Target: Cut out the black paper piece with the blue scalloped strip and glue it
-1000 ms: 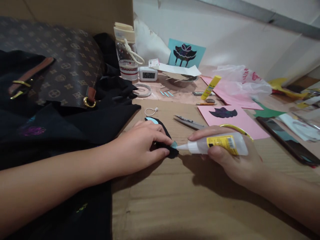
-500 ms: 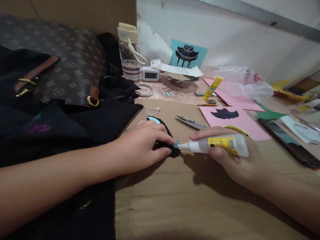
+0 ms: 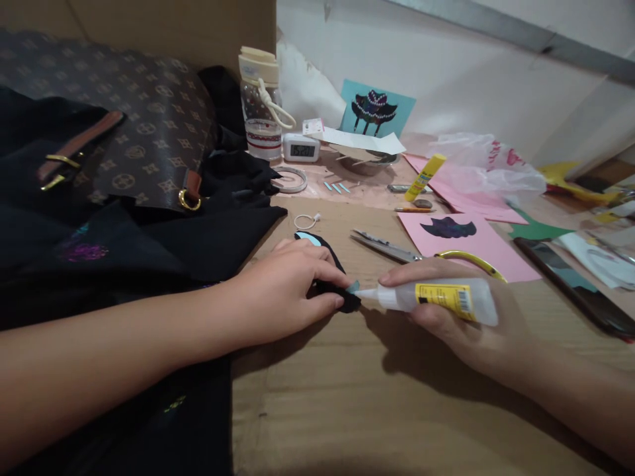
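Observation:
My left hand (image 3: 292, 287) presses down on a black cutout (image 3: 348, 303), thumb and fingers closed on it, with a light-blue patch showing near its far end. A small bluish-green tip (image 3: 353, 287) stands up at the cutout's near right end. My right hand (image 3: 456, 324) grips a clear glue bottle (image 3: 441, 299) with a yellow label, held almost level. The bottle's white nozzle reaches the bluish-green tip; whether it touches is too small to tell. Scissors (image 3: 384, 247) with a yellow handle lie beyond my right hand, which partly covers them.
Pink paper with a dark shape (image 3: 449, 227), a glue stick (image 3: 425, 178) and a phone (image 3: 570, 284) lie to the right. Behind stand a drinking bottle (image 3: 261, 106), a digital clock (image 3: 301, 148) and a blue card (image 3: 377, 109). A patterned bag (image 3: 149, 132) and black cloth (image 3: 198, 244) fill the left.
Hands and glue bottle keep nearly the same pose at the cutout. The whole view has shifted slightly, and more of the scissors' yellow handle shows.

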The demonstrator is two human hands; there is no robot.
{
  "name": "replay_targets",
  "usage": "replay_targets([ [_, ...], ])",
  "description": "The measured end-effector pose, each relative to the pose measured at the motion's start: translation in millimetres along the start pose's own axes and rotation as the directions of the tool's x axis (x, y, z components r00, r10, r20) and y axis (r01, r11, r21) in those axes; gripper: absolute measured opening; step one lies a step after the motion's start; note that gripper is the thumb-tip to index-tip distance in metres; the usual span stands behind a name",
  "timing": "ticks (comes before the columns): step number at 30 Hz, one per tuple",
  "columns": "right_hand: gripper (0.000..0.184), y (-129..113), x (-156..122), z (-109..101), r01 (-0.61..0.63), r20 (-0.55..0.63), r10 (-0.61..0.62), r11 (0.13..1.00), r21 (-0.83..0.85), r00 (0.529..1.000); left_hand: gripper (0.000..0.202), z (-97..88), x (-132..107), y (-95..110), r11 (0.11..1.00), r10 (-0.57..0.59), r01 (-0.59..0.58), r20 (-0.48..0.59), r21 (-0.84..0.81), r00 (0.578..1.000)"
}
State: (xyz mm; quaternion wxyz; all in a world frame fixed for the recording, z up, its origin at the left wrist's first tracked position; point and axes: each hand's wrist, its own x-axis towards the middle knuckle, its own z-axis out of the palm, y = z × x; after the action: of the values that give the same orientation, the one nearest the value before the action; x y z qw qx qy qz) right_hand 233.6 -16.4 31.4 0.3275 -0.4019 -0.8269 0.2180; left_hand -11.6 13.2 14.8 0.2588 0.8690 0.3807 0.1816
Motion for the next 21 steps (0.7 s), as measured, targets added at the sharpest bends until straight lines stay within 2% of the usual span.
replay_targets([
  [9,0.022,-2.1,-1.1,-1.4,0.005,-0.003,-0.005,1.0,-0.007,1.0,0.017,1.4,-0.6,-2.1,1.0,0.004,-0.004,0.006,0.003,1.0],
  [14,0.024,-1.1,-0.5,0.0,0.024,0.048,-0.025,0.999,0.04,0.999,0.019,0.8,-0.2,-0.9,1.0,0.006,-0.006,0.01,-0.014,1.0],
  [21,0.021,-1.7,1.1,-0.9,0.075,0.003,-0.075,0.997,0.015,0.997,0.019,0.6,1.5,-0.8,1.0,-0.002,0.002,0.014,-0.011,1.0],
])
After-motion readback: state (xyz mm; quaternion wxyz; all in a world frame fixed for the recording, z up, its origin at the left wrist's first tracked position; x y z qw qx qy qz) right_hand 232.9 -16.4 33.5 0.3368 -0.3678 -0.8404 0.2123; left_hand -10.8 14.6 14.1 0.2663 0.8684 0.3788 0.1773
